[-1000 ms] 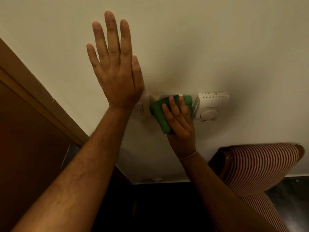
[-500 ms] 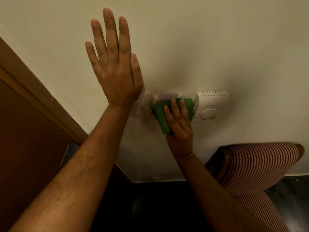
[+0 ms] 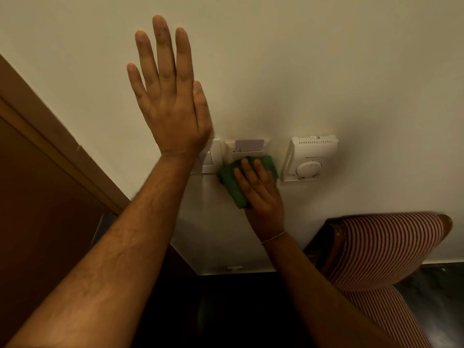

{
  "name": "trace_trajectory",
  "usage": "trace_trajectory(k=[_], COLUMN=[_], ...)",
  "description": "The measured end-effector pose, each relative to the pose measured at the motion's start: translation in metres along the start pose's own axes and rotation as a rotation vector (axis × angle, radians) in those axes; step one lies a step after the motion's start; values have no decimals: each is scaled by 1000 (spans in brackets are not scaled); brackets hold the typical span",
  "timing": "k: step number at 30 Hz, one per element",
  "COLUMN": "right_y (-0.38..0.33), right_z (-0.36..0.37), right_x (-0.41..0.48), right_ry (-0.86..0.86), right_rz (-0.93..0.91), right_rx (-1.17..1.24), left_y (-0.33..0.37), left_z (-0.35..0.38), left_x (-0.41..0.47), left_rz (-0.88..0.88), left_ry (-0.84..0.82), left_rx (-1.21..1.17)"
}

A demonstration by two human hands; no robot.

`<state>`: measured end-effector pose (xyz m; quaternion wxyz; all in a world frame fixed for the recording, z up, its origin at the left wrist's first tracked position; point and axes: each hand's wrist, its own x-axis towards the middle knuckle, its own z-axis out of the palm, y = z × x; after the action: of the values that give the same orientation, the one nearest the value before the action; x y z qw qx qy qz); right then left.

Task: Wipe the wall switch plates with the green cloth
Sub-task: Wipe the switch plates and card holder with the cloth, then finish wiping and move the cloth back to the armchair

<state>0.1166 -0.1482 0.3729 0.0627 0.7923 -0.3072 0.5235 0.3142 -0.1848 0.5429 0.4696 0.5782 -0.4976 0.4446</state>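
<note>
My right hand [image 3: 259, 189] presses a folded green cloth [image 3: 231, 182] against the lower part of a white key-card plate [image 3: 247, 146] on the wall; a card sticks out of its top slot. To its left a white switch plate [image 3: 209, 159] is partly hidden behind my left wrist. My left hand [image 3: 170, 96] lies flat on the wall above it, fingers straight and spread, holding nothing. A white thermostat [image 3: 310, 156] with a round dial is mounted to the right of the cloth.
A brown wooden door frame [image 3: 57, 146] runs diagonally at the left. A red-and-white striped chair [image 3: 384, 249] with a wooden frame stands against the wall at lower right. The floor [image 3: 251, 310] below is dark.
My right hand has slid the cloth down the card plate, uncovering the card and the plate's top. My left hand has stayed flat on the wall.
</note>
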Motion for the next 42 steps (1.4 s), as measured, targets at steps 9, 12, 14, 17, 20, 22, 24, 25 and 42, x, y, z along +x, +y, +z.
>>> trace_trajectory(k=[9,12,14,17,20,22,24,25,42], right_y=[1,-12,-22,-25,-14,-5,2,5,102], right_z=[-23,-52,-78,-117,-154,-172,-187,-194,-233], right_x=[-15,7,34,88,141,165,175,175,-108], right_ry=[-90,-53,39,217,314,323,301,291,-255], right_rz=[201,171,107,21,-13,-49,-75,-92,473], right_rx=[49,125,152,106,42,8,-20,-46,-273], left_y=[14,15,14,14,18,25,36,44,241], left_z=[-23,-37,-48,-64,-75,-80,-83,-85,-81], left_x=[4,5,6,13,30,42,47,46,-249], left_rz=[-57,-60,-65,-130,-165,-159,-137,-121,71], left_ry=[-128,-223,-251,-185,-100,-64,-48,-52,-900], left_rx=[19,-34,-88,-116,-128,-144,-159,-165,-447])
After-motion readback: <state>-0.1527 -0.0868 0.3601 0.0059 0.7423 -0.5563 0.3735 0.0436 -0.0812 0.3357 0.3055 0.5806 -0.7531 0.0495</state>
